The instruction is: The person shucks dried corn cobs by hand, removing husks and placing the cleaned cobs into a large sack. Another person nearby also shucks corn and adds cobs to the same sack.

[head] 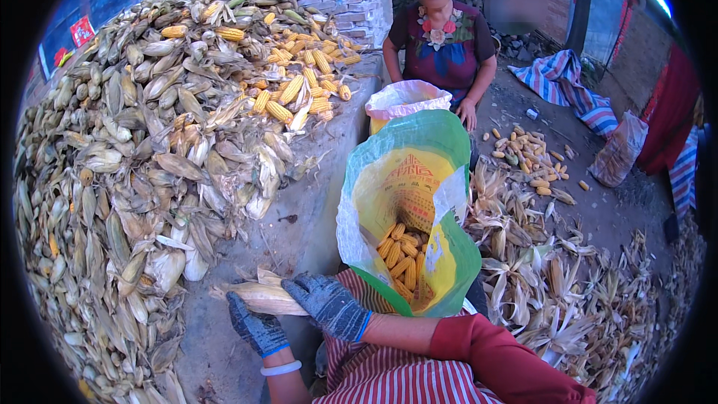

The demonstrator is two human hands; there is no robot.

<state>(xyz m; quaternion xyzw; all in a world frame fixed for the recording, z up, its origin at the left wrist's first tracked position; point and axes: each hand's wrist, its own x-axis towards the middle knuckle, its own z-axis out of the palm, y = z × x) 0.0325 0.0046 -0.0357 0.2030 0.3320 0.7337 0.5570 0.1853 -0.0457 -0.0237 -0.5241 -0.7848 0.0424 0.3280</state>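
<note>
Between my two gloved hands lies one ear of corn in dry husk (263,298), held roughly level above the concrete ledge. My left hand (255,322), in a blue-grey knitted glove, grips its left end from below. Over its right end my right hand (330,304), gloved alike, is closed. Just beyond stands an open green, white and yellow woven sack (409,146) with husked yellow corn cobs (403,258) inside. The kernels of the held ear are hidden by its husk.
A large heap of unhusked corn (129,151) covers the left, with bare yellow cobs (297,87) at its edge. Across the sacks is a person (440,56) behind a second sack (406,95). Loose husks (555,303) and scattered cobs (527,151) lie on the right.
</note>
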